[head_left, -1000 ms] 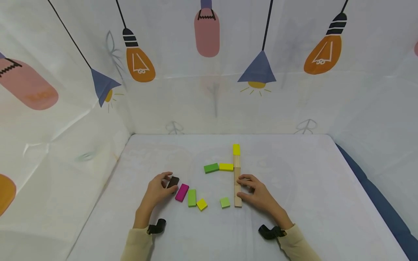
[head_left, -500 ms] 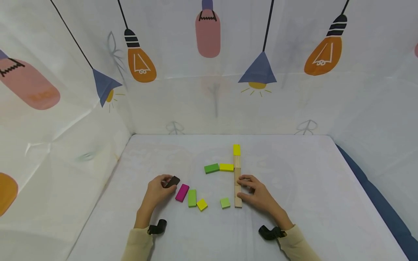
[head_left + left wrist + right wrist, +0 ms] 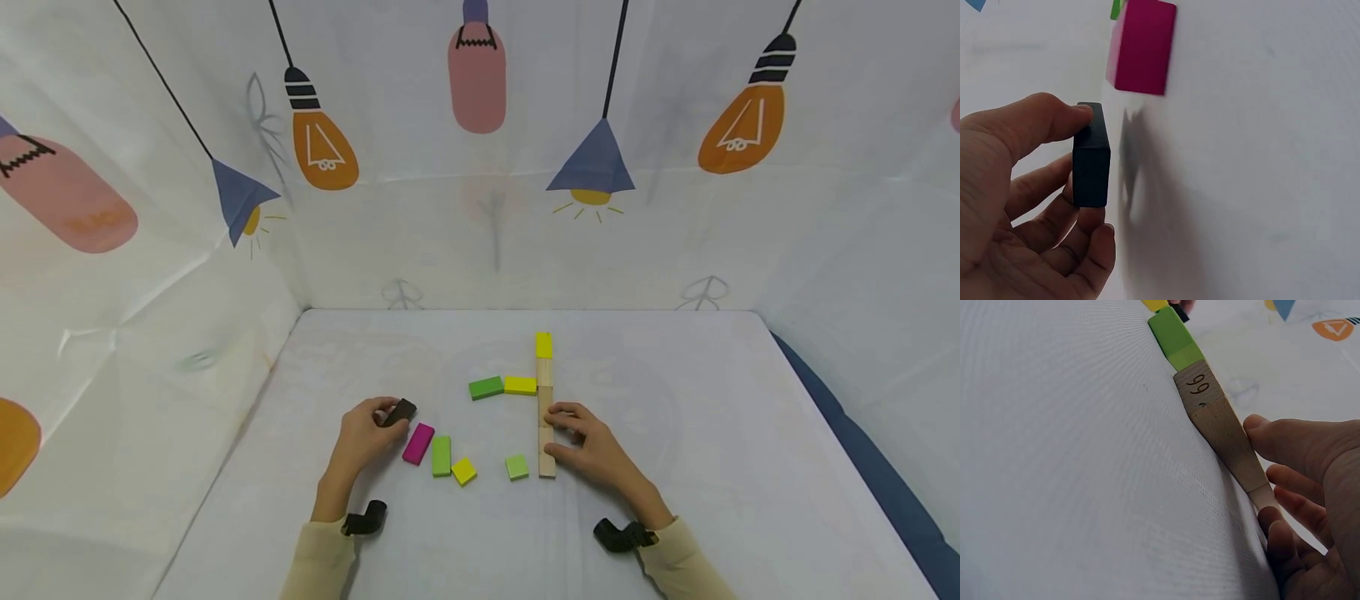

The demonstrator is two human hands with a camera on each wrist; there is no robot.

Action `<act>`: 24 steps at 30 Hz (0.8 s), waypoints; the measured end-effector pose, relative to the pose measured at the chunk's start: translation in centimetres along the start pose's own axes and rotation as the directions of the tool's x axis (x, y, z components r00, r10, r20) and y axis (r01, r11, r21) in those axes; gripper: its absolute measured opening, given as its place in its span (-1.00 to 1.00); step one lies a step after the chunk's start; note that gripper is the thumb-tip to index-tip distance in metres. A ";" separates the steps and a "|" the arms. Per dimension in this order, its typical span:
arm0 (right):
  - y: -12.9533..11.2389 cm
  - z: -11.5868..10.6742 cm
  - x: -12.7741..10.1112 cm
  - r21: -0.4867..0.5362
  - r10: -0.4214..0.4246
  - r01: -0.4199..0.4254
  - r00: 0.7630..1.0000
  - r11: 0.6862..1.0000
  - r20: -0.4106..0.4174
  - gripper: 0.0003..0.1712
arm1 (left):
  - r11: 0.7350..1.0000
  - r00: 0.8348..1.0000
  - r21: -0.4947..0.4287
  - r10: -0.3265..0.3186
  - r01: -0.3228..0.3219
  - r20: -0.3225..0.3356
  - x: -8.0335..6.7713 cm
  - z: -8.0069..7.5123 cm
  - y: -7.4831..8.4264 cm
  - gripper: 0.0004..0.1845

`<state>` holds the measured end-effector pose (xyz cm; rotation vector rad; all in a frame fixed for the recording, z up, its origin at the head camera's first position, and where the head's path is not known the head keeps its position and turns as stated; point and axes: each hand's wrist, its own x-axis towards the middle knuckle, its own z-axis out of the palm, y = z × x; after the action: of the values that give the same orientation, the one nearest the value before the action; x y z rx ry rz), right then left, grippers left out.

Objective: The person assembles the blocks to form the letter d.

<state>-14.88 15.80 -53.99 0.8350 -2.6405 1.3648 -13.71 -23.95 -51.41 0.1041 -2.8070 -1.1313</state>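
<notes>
In the head view my left hand (image 3: 362,442) pinches a black block (image 3: 400,412) between thumb and fingers. The left wrist view shows that black block (image 3: 1091,172) raised off the table, its shadow apart from it. Just beyond it lies a magenta block (image 3: 418,444). My right hand (image 3: 596,448) rests at the right side of a straight row of plain wooden blocks (image 3: 546,408), thumb and fingertips against them. A number is stamped on the near end of the closest wooden block (image 3: 1197,384). At the row's far end sits a yellow block (image 3: 543,345).
A yellow block (image 3: 520,385) meets the row from the left, with a green block (image 3: 486,387) at its end. Nearer lie a light green block (image 3: 441,457), a small yellow block (image 3: 464,472) and a small light green block (image 3: 517,467). White table (image 3: 712,400) surrounds them.
The left hand has tilted the black block and moved it slightly away and to the right. The right hand and the other blocks stay in place.
</notes>
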 end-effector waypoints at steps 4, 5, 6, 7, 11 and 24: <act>0.0 0.0 0.0 0.004 0.003 -0.003 1.000 1.000 0.002 -0.44 | 1.000 1.000 -0.024 -0.011 0.011 0.024 0.4 0.3 1.1 -0.56; 0.0 0.0 0.0 0.003 0.004 -0.004 1.000 1.000 0.002 -0.44 | 0.999 0.999 -0.037 -0.013 0.014 0.030 0.4 0.4 1.4 -0.55; 0.1 0.0 0.0 0.006 0.004 -0.004 1.000 1.000 0.003 -0.44 | 0.999 0.999 -0.045 -0.015 0.016 0.036 0.5 0.5 1.7 -0.55; 0.1 0.0 0.0 0.008 0.004 -0.004 1.000 1.000 0.004 -0.44 | 0.998 0.999 -0.052 -0.018 0.020 0.042 0.5 0.6 2.0 -0.55; 0.3 0.0 0.0 0.017 0.004 -0.004 1.000 1.000 0.011 -0.44 | 0.998 0.998 -0.060 -0.019 0.023 0.060 0.9 1.2 3.1 -0.56; 0.3 -0.1 -0.1 0.030 0.014 -0.015 1.000 0.999 0.020 -0.43 | 1.000 0.990 -0.024 0.017 -0.014 0.139 2.7 2.6 6.5 -0.60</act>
<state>-14.98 16.07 -54.18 0.8390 -2.6524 1.4101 -16.86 -17.77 -48.57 0.0016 -2.9084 -1.2126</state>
